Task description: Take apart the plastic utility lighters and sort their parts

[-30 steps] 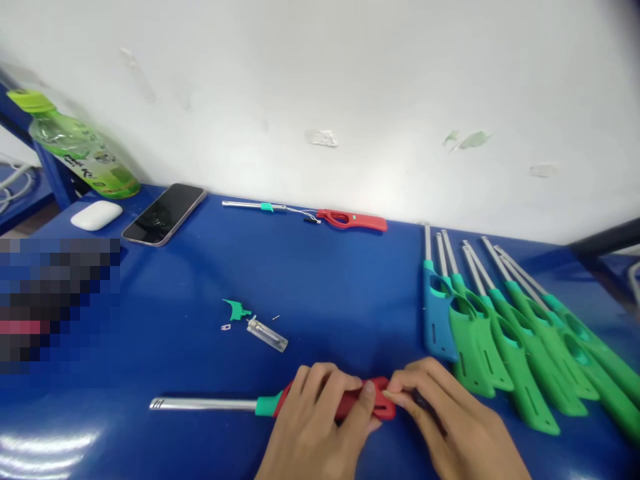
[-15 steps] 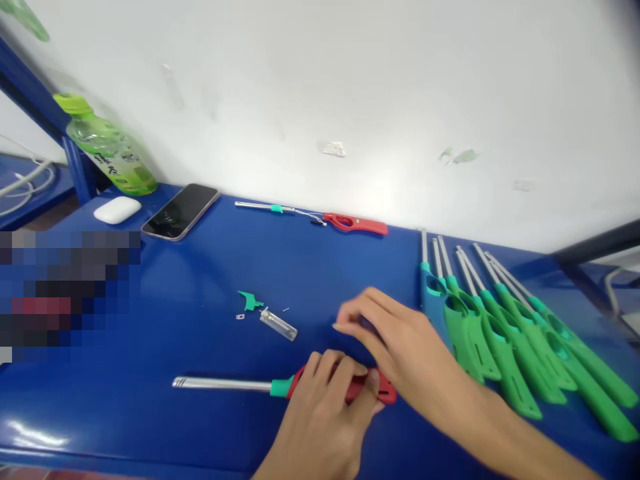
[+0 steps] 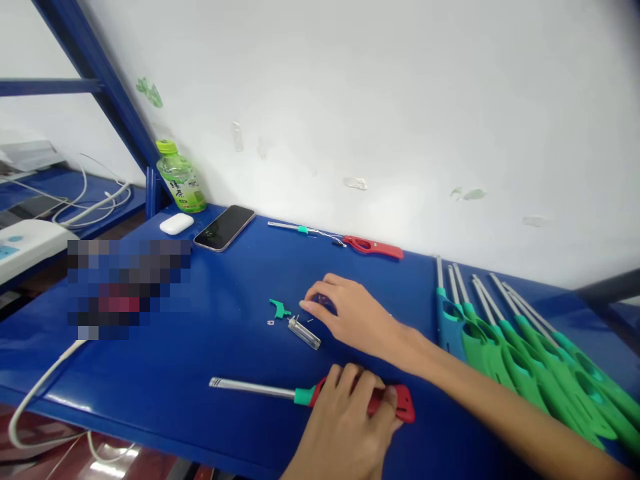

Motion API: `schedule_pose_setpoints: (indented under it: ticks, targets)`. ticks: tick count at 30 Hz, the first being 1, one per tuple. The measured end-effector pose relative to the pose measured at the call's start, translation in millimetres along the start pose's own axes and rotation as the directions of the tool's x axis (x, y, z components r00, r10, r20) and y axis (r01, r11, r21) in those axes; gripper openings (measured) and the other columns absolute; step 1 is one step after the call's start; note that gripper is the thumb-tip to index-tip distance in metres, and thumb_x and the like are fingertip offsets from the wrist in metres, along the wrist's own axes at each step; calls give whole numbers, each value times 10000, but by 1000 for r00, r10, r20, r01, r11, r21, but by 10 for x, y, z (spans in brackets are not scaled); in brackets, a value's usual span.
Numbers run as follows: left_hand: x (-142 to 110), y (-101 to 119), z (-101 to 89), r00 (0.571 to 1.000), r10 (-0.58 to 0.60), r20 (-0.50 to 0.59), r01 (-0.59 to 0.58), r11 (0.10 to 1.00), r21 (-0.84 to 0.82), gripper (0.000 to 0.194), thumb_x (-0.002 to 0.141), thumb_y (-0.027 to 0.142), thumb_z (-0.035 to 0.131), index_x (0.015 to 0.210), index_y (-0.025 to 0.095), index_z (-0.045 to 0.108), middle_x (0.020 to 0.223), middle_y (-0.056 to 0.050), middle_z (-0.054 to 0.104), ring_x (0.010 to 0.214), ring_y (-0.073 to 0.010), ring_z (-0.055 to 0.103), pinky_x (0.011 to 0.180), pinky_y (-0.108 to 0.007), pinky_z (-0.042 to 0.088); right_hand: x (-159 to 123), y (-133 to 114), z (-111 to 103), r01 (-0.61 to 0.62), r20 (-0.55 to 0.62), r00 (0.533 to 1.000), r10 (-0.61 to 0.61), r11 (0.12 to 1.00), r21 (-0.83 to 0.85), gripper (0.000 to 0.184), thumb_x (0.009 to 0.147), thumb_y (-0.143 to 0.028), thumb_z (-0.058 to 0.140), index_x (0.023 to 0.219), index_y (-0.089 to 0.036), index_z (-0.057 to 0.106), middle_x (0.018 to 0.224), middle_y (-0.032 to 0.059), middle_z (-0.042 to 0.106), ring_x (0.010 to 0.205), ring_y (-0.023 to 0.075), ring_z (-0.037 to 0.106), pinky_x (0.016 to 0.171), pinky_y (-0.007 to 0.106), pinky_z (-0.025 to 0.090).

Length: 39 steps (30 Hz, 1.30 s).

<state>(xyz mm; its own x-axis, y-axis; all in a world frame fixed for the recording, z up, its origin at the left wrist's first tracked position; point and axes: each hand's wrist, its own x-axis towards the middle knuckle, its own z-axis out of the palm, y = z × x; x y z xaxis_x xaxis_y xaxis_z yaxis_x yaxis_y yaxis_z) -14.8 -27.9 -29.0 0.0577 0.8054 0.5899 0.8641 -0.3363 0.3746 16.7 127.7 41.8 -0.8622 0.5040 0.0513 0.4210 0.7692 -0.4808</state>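
Note:
My left hand is wrapped round the red handle of a long-nosed gas lighter, holding it flat on the blue table; its metal barrel points left. Farther back, my right hand hovers with thumb and forefinger pressed together; anything between them is too small to make out. Just below those fingertips lie a clear fuel tank and a tiny metal pin. A green trigger piece and a small pale clip rest to their left.
Several green lighters and one blue lighter lie in a row at the right. An opened red lighter handle lies by the wall. A phone, white case and green bottle stand back left; a white cable hangs over the edge.
My right hand has moved left and away from the lighter, to above the small parts. My left hand still holds the lighter. The camera view has turned towards the left.

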Motion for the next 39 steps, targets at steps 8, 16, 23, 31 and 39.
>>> schedule_pose_setpoints:
  ticks: [8, 16, 23, 31, 39]
  targets:
    - [-89, -86, -366, 998, -48, -43, 49, 999, 24, 362, 1011, 118, 538, 1344, 217, 640, 1202, -78, 730, 1124, -239, 645, 935, -421, 532, -493, 521, -194, -78, -64, 995, 72, 992, -97, 335, 1111, -221, 433, 1315, -183, 696, 1134, 105, 678, 996, 234, 707, 976, 462, 557]
    - [-392, -458, -826, 976, -185, 118, 158, 965, 208, 176, 1053, 253, 541, 1156, 258, 684, 1046, -37, 713, 866, -221, 691, 708, -363, 579, -947, 349, -205, -58, -70, 996, 52, 995, -87, 314, 1118, -399, 502, 1273, -211, 701, 1279, 118, 692, 1223, 307, 626, 1148, 589, 412]
    - [-49, -265, -762, 984, 31, 178, -63, 982, 176, 218, 1118, 200, 427, 1202, 226, 626, 1035, -9, 752, 868, -196, 715, 776, -363, 538, -1477, 26, -248, -143, 72, 987, 141, 989, 28, 335, 1027, -578, 624, 1054, -246, 663, 957, 14, 740, 863, 234, 700, 771, 374, 535]
    - [272, -110, -767, 901, 137, 412, -197, 974, 108, 121, 1032, 141, 607, 970, 232, 657, 853, 37, 700, 748, -190, 667, 739, -328, 500, -1759, 158, -334, -207, -7, 978, 207, 976, 62, 319, 959, -590, 724, 1079, -296, 753, 794, -36, 746, 774, 212, 702, 694, 294, 488]
    - [48, -348, -805, 922, 101, 375, -141, 987, 80, 208, 1082, 253, 548, 1225, 242, 698, 998, -15, 742, 837, -171, 733, 763, -274, 570, -1959, 146, 17, -82, -134, 987, 88, 995, 48, 277, 1082, -401, 601, 1331, -306, 679, 1208, 38, 785, 1051, 255, 740, 947, 403, 521]
